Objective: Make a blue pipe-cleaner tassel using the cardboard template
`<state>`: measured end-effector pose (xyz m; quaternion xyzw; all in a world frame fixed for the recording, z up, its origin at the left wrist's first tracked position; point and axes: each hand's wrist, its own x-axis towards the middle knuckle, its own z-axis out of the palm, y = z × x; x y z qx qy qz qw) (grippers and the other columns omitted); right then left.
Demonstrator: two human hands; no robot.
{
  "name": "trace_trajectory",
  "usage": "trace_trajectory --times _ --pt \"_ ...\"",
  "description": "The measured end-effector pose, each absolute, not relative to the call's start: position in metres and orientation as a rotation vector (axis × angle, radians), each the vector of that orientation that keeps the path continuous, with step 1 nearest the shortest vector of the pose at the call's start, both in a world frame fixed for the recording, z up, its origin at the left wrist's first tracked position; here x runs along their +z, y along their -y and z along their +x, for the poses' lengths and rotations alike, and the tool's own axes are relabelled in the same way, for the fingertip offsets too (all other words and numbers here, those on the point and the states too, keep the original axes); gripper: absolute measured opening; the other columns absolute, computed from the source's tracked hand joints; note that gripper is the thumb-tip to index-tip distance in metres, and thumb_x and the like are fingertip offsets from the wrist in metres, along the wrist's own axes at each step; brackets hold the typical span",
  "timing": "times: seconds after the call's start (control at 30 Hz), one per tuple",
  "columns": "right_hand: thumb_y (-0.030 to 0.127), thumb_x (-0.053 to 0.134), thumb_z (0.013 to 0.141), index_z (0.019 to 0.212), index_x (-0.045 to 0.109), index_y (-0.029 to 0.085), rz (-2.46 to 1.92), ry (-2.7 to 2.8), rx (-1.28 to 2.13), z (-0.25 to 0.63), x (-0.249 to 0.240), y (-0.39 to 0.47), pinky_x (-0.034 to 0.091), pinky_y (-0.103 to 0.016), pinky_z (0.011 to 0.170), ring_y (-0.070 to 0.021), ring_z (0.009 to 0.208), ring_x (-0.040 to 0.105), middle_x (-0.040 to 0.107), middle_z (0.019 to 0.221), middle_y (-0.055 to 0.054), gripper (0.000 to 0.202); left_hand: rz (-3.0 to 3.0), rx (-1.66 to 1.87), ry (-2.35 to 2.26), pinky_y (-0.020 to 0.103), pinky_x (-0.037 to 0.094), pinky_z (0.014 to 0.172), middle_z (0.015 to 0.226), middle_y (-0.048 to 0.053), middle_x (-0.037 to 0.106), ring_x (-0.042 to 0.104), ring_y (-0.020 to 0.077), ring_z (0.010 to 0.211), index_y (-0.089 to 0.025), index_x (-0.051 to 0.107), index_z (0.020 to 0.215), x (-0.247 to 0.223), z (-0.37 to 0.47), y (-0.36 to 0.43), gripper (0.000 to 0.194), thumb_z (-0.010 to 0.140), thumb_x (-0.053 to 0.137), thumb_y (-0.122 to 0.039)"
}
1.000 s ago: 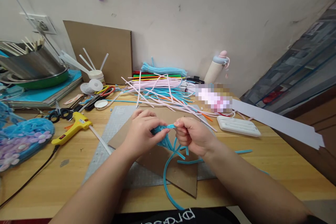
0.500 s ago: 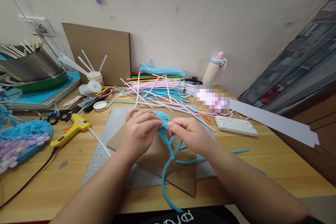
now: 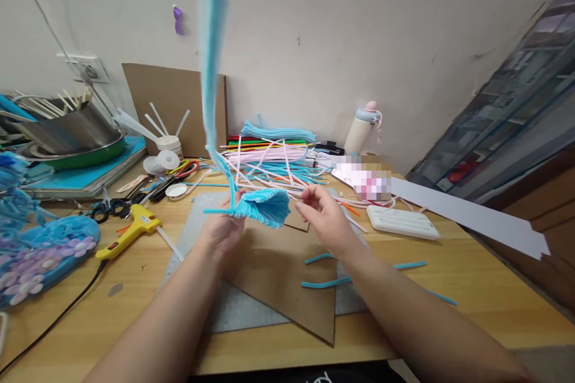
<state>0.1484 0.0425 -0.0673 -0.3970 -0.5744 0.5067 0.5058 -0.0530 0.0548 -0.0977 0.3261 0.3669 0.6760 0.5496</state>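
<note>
A fan-shaped piece of bent blue pipe cleaners (image 3: 267, 206) is held by my left hand (image 3: 223, 232), which is closed around its narrow end. From that end a long blue pipe cleaner (image 3: 211, 72) rises out of the top of the view, blurred. A short blue end sticks out to the left. My right hand (image 3: 324, 215) is just right of the fan, apart from it. Its fingers are loosely curled, with a small gap at the thumb and nothing visible between them. Loose blue pipe cleaners (image 3: 326, 283) lie below my right wrist.
Under my hands, a cardboard sheet (image 3: 278, 278) lies on a grey cutting mat (image 3: 238, 314). A yellow glue gun (image 3: 128, 230) and scissors (image 3: 108, 208) are at left. Behind are piled pipe cleaners (image 3: 274, 158), a bottle (image 3: 359, 128) and a white box-like device (image 3: 403, 221).
The blue piece has turned so its fan points right and its long strand, earlier hanging down, now rises. My right hand has let go and moved slightly right.
</note>
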Motion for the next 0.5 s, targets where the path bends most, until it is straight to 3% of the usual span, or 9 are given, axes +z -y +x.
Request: trace_trajectory --times 0.1,0.2,0.27,0.37,0.5 --pt "0.037 0.06 0.078 0.074 0.055 0.017 -0.865 1.17 1.644 0.146 -0.07 -0.04 0.041 -0.023 0.052 -0.0109 0.059 0.054 0.058 0.064 0.001 0.021 0.825 1.63 -0.892 0.024 0.047 0.062 0.064 0.0 0.064 0.057 0.0116 0.06 -0.016 0.066 0.068 -0.098 -0.053 -0.051 0.019 0.058 0.077 -0.028" --pt "0.032 0.061 0.08 0.09 0.062 0.015 -0.748 0.861 1.996 0.144 -0.074 -0.043 0.049 -0.027 0.071 -0.013 0.076 0.062 0.067 0.084 -0.004 0.02 1.037 1.684 -0.957 0.029 0.047 0.075 0.073 0.001 0.067 0.06 0.0162 0.075 -0.018 0.067 0.064 -0.096 -0.053 -0.047 0.016 0.058 0.078 -0.027" --pt "0.025 0.06 0.082 0.093 0.063 0.013 -0.718 0.691 2.128 0.142 -0.078 -0.046 0.05 -0.027 0.079 -0.0122 0.079 0.063 0.068 0.088 -0.005 0.017 1.311 1.703 -0.995 0.032 0.047 0.08 0.079 0.003 0.067 0.061 0.0191 0.083 -0.019 0.068 0.064 -0.094 -0.052 -0.043 0.012 0.062 0.076 -0.028" --pt "0.021 0.057 0.083 0.089 0.064 0.011 -0.713 0.582 2.27 0.14 -0.082 -0.049 0.05 -0.025 0.074 -0.0119 0.074 0.064 0.069 0.081 -0.005 0.014 1.669 1.667 -0.992 0.036 0.047 0.082 0.083 0.004 0.068 0.061 0.0203 0.086 -0.021 0.069 0.067 -0.089 -0.051 -0.039 0.009 0.069 0.071 -0.029" --pt "0.018 0.068 0.072 0.087 0.066 0.012 -0.715 0.735 2.257 0.141 -0.083 -0.049 0.049 -0.023 0.065 -0.0114 0.065 0.062 0.068 0.074 -0.003 0.016 1.924 1.595 -0.986 0.035 0.047 0.082 0.08 0.005 0.067 0.061 0.0198 0.088 -0.021 0.067 0.071 -0.082 -0.049 -0.033 0.006 0.076 0.065 -0.022"
